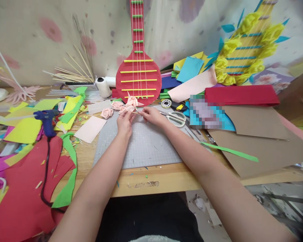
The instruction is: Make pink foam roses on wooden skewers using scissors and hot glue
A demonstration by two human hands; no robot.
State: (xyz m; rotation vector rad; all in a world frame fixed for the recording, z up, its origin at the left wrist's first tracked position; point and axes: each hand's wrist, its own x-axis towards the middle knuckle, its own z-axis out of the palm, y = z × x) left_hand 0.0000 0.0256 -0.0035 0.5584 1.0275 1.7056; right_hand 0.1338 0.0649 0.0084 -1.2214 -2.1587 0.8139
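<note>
Both hands meet over the far part of a grey cutting mat (pixel 146 148). A thin pale stick (pixel 135 112) runs between my left hand (pixel 125 122) and my right hand (pixel 153 115), with the fingertips of each pinched on it. Just above my left fingers is a pink paper flower (pixel 132 102); whether it joins the stick I cannot tell. More pink paper roses (pixel 107 113) lie to the left of my left hand. Close by on the right of my right hand are scissors (pixel 176 118) with pale handles.
Behind the hands stands a red paper lute (pixel 138 75). To the left are a blue glue gun (pixel 47 121), a pale pink paper sheet (pixel 91 129) and red paper (pixel 27 181). Brown cardboard (pixel 265 151) and a roll of tape (pixel 166 103) lie to the right.
</note>
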